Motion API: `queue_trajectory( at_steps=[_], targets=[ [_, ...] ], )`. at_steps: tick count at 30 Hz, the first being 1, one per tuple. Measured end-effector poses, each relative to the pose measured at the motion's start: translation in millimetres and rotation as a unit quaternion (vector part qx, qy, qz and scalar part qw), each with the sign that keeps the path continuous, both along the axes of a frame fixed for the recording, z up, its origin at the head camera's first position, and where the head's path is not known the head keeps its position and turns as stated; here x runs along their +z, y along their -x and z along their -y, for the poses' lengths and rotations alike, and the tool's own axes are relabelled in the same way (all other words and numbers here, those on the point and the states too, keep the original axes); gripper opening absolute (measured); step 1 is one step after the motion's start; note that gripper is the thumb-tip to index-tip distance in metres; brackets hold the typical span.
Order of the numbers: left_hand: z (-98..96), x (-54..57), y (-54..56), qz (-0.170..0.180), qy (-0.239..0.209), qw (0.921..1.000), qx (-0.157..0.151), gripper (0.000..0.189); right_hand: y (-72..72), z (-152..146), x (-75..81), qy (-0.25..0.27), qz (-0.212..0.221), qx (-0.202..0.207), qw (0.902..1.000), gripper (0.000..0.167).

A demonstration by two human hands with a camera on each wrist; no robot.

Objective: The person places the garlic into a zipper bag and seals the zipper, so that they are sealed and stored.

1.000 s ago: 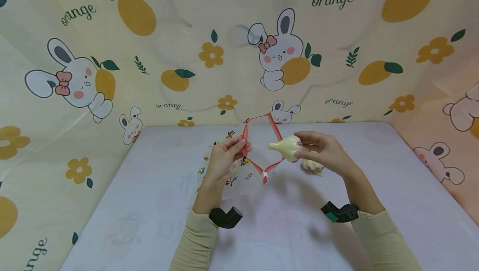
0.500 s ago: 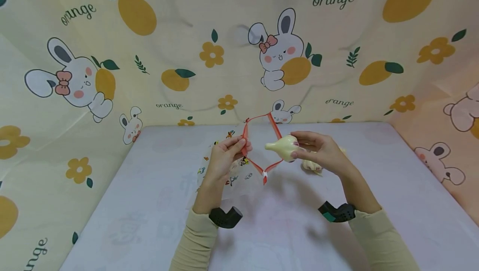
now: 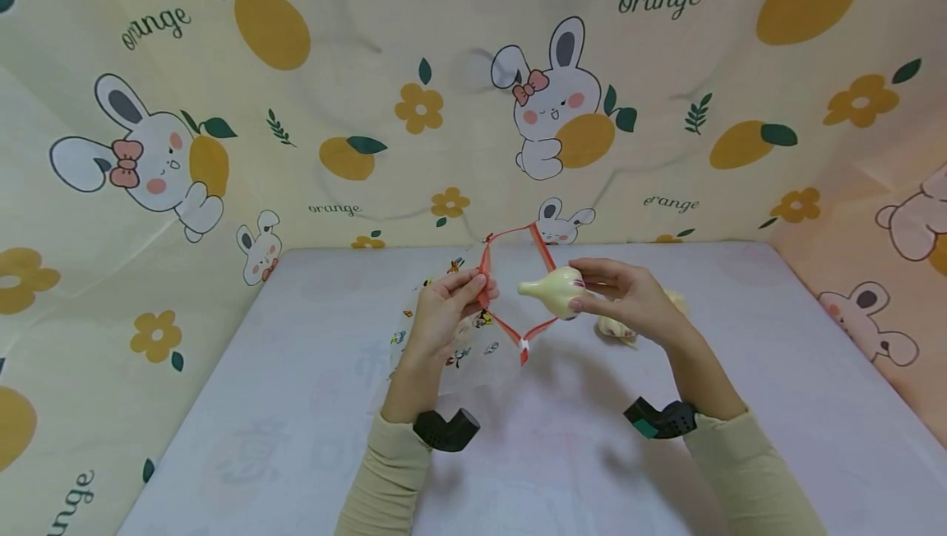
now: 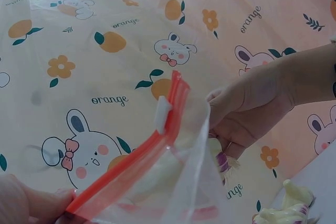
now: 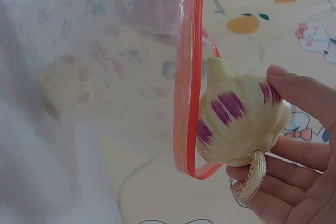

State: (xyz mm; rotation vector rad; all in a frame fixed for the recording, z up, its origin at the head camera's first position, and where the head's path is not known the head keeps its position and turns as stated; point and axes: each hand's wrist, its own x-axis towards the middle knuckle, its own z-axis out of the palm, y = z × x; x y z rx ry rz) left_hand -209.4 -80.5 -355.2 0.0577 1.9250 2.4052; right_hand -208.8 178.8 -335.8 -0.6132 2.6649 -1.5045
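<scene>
Left of centre in the head view, the left hand [image 3: 447, 306] pinches the red rim of a clear bag [image 3: 543, 250]. Right of centre, the right hand [image 3: 629, 298] grasps a garlic bulb [image 3: 556, 291], neck pointing left, at the bag's mouth. Beyond, more garlic [image 3: 617, 330] lies on the table [image 3: 296, 371]; a rabbit-print cloth [image 3: 444, 18] fills the upper frame.

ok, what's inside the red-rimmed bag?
A pale, purple-marked bulb shows blurrily through the cloudy bag, which hides the bulb's details and anything behind it.
</scene>
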Motion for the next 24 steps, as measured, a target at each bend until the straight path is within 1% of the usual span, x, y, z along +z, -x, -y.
queue_trajectory(
  at_steps=[5, 12, 17, 24],
  targets=[
    [-0.1, 0.9, -0.4, 0.004, 0.003, 1.0000, 0.001, 0.024, 0.7, 1.9, 0.1, 0.005, 0.000, 0.005, 1.0000, 0.054],
    [-0.4, 1.6, -1.0, 0.002, -0.001, 1.0000, -0.002, 0.030, 1.8, 4.1, -1.5, 0.011, 0.005, 0.005, 0.9999, 0.055],
    [-0.7, 2.4, -1.8, 0.002, 0.004, 1.0000, 0.003, 0.028, 2.8, 5.5, -2.9, 0.018, 0.007, 0.006, 0.9998, 0.055],
    [-0.2, 2.1, -1.8, 0.008, 0.004, 1.0000, 0.002, 0.030, 2.0, 6.8, -3.6, 0.016, 0.001, 0.009, 0.9998, 0.057]
  ],
)
